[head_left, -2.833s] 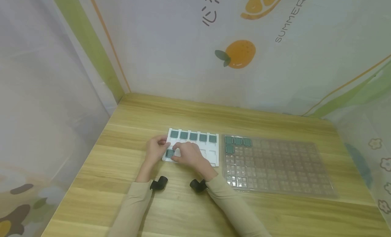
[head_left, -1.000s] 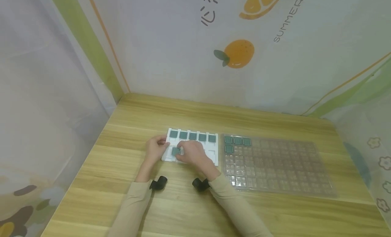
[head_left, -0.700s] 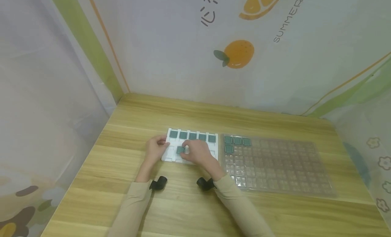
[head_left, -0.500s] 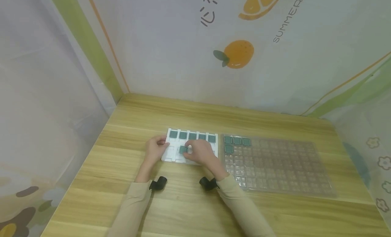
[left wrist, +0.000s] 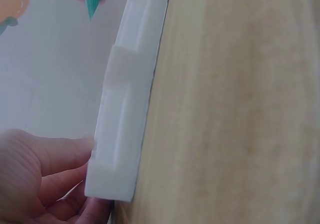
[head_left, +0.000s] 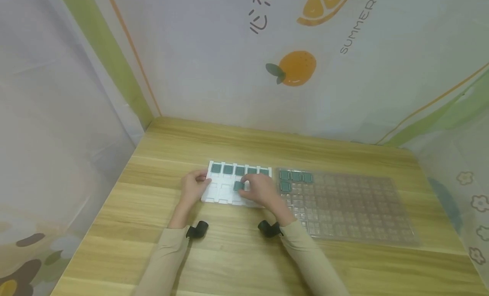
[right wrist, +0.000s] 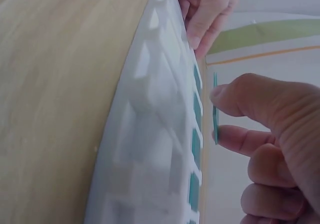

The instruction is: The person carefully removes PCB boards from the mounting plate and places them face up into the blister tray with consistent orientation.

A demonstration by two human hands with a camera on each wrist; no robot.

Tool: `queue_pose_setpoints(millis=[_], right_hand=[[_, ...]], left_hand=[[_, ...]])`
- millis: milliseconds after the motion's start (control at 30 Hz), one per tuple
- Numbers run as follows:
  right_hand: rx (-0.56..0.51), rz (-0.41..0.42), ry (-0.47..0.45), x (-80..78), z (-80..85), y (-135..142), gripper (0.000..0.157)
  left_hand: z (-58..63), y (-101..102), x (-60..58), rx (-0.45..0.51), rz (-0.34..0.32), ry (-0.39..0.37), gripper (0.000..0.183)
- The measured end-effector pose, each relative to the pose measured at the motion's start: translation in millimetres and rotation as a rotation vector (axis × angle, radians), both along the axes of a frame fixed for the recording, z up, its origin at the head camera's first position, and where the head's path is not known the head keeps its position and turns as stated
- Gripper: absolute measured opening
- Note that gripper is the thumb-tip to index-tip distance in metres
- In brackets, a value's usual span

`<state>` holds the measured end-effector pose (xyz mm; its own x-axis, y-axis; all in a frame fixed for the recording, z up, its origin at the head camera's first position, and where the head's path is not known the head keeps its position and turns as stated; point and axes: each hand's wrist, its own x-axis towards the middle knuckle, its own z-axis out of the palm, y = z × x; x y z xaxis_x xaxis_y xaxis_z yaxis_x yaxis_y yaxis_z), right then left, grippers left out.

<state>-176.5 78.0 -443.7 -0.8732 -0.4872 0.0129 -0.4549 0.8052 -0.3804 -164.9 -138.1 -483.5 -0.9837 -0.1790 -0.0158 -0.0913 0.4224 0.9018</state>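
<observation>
The right hand [head_left: 261, 189] pinches a thin green square [head_left: 238, 185] between thumb and index finger, gripping it by its right side; in the right wrist view the other fingers are curled in toward the palm. The square is held just above the white tray [head_left: 224, 197], over the middle of its near part, and both wrist views show it apart from the tray. The left hand [head_left: 195, 187] grasps the left end of that tray, the thumb pressing on its edge and the fingers bent around and beneath the end. Five green pieces [head_left: 228, 169] lie in the far row of the white tray, side by side from left to right, the fourth partly covered by the right hand. Just beside it on the right lies a wide clear tray [head_left: 351, 202] with many small compartments. Four more pieces [head_left: 296, 176] sit in its far left corner, three along the far row and one nearer, below the leftmost. Both trays rest on a wood-grained surface [head_left: 229, 262]. A black device [head_left: 197, 230] is at the left wrist and a matching one [head_left: 269, 229] at the right, beside beige sleeves [head_left: 156, 266]. Beyond the far edge hangs a pale curtain [head_left: 214, 75] with a printed orange fruit [head_left: 297, 68].
</observation>
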Motion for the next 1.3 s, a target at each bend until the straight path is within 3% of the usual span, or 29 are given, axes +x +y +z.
queue_pose_setpoints(millis=[333, 800, 1300], right_hand=[[-0.042, -0.029, 0.011, -2.4, -0.8, 21.8, 0.025], [-0.027, -0.117, -0.057, -0.2, 4.8, 48.8, 0.030], [-0.063, -0.082, -0.086, -1.0, -1.3, 89.5, 0.029]], left_hand=[[1.3, 1.2, -0.2, 0.000, 0.002, -0.007, 0.032], [0.3, 1.2, -0.9, -0.016, 0.004, -0.003, 0.031], [1.0, 2.0, -0.5, -0.031, 0.007, -0.002, 0.030]])
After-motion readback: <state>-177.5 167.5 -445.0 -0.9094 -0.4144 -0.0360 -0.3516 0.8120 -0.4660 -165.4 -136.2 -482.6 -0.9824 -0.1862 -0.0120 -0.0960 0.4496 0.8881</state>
